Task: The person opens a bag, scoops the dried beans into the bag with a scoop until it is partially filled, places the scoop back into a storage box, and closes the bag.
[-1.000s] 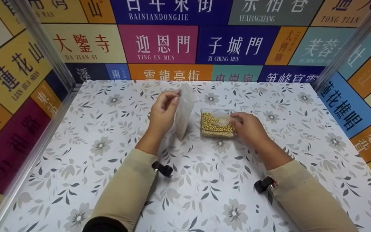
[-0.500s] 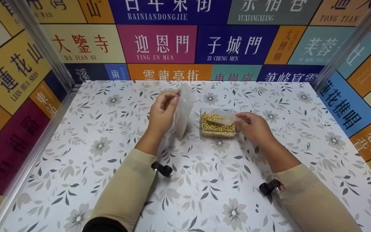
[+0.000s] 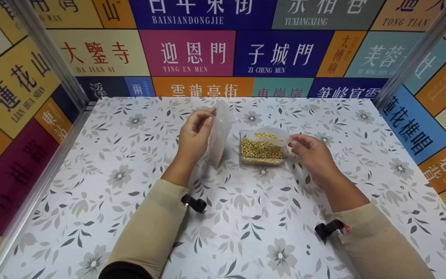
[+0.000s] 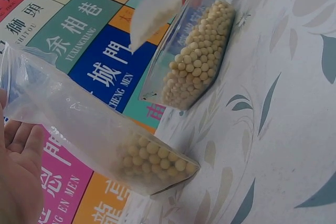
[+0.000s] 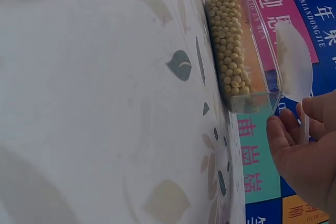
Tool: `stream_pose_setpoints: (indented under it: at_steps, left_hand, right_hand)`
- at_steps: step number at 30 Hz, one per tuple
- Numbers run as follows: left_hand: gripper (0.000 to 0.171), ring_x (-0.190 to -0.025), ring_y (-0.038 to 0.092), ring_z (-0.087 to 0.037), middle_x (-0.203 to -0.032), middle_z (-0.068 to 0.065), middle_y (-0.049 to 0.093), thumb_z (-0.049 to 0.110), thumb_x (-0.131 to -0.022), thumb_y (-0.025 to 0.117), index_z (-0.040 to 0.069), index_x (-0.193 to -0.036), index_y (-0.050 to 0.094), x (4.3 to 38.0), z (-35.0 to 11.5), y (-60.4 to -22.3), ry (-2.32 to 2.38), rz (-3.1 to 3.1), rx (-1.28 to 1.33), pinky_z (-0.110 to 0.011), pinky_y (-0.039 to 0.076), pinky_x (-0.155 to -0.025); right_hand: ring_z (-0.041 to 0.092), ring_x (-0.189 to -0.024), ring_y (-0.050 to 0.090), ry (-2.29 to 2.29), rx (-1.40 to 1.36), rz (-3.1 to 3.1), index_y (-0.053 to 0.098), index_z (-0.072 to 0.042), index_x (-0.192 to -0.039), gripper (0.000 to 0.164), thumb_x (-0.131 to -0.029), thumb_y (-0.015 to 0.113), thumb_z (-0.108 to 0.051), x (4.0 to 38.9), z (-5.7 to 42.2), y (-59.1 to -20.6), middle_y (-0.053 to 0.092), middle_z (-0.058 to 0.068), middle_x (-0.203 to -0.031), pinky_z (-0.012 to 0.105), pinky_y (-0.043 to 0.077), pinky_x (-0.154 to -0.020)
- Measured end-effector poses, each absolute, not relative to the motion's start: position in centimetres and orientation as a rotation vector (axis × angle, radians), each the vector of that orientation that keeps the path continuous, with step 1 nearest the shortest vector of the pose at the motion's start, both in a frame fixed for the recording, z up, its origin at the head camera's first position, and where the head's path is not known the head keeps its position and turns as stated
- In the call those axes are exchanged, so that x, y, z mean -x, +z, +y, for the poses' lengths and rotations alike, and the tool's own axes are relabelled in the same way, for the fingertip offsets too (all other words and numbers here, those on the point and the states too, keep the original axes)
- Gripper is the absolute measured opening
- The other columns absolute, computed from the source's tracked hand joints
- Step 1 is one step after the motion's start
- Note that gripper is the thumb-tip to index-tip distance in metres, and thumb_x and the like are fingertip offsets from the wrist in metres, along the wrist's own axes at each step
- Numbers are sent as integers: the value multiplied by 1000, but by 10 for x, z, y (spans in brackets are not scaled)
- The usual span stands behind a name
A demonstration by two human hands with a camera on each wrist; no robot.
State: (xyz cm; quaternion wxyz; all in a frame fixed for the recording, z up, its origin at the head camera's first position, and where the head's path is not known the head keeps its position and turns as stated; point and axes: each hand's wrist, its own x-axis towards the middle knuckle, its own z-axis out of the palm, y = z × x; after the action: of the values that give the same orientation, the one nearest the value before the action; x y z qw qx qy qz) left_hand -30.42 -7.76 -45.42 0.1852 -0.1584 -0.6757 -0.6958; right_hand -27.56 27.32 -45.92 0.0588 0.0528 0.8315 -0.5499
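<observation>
My left hand [image 3: 195, 130] pinches the upper edge of a translucent plastic bag [image 3: 221, 131], which stands upright on the table. Soybeans [image 4: 155, 160] lie in the bag's bottom, as the left wrist view shows. To the bag's right sits a clear rectangular container [image 3: 263, 159] partly filled with soybeans [image 5: 226, 45]. Above its rim, a translucent white scoop [image 3: 279, 136] carries some soybeans. My right hand [image 3: 312, 153] pinches the scoop's short handle [image 5: 305, 124] between thumb and fingers, just right of the container.
A white table [image 3: 246, 232] with a grey floral print lies under everything. Behind it and at both sides stand colourful panels [image 3: 192, 52] with Chinese lettering. A narrow gap separates bag and container.
My right hand has moved right and raised the scoop from among the soybeans to above the container's rim. My left hand and the bag stay in place.
</observation>
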Motion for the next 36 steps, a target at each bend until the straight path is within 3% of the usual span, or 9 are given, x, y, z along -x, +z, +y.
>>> stream_pose_setpoints:
  at_steps: [3, 9, 13, 20, 23, 28, 36]
  left_hand:
    - [13, -138, 65, -21, -136, -14, 71, 9, -108, 61, 1, -118, 65, 304, -78, -455, -1963, -1903, 447, -30, 51, -118]
    - [12, -139, 65, -22, -137, -15, 71, 8, -108, 61, 2, -117, 65, 304, -77, -454, -1975, -1897, 443, -30, 51, -119]
    - [12, -139, 65, -22, -137, -14, 71, 9, -108, 61, 2, -117, 65, 303, -77, -454, -1980, -1899, 436, -30, 51, -118]
    - [14, -139, 65, -24, -136, -15, 71, 9, -108, 61, 0, -118, 65, 303, -77, -454, -1990, -1886, 441, -32, 51, -118]
    - [14, -139, 64, -24, -136, -15, 71, 10, -108, 61, 0, -118, 65, 303, -76, -454, -1996, -1885, 441, -32, 51, -119]
    - [13, -139, 64, -22, -137, -13, 71, 10, -109, 60, 2, -118, 65, 302, -77, -454, -2005, -1893, 426, -31, 50, -119]
    - [14, -138, 64, -19, -137, -11, 71, 12, -108, 62, 4, -119, 66, 301, -78, -452, -1975, -1925, 408, -32, 51, -119]
  right_hand:
    - [31, -142, 60, -1727, -149, 2494, 56, -12, -151, 46, -112, 55, -37, 275, 274, -458, 63, 13, -148, 43, 51, -118]
    - [28, -139, 61, -1716, -128, 2534, 59, -15, -149, 47, -111, 55, -43, 276, 272, -451, 65, 11, -146, 42, 52, -114]
    - [29, -139, 60, -1728, -106, 2537, 58, -14, -150, 48, -112, 55, -42, 276, 270, -445, 64, 10, -144, 46, 49, -118]
    - [14, -121, 68, -1788, -29, 2578, 61, -11, -146, 43, -112, 56, -36, 278, 263, -428, 69, 7, -135, 31, 51, -114]
    - [12, -119, 68, -1762, 17, 2624, 62, -12, -145, 42, -112, 56, -37, 280, 258, -416, 69, 10, -136, 31, 52, -114]
    - [16, -120, 67, -1700, 108, 2695, 65, -14, -144, 40, -111, 58, -37, 282, 245, -393, 70, 12, -137, 40, 52, -114]
    - [22, -127, 64, -1458, 284, 2829, 65, -19, -144, 37, -112, 56, -37, 286, 219, -352, 68, 6, -143, 43, 53, -109]
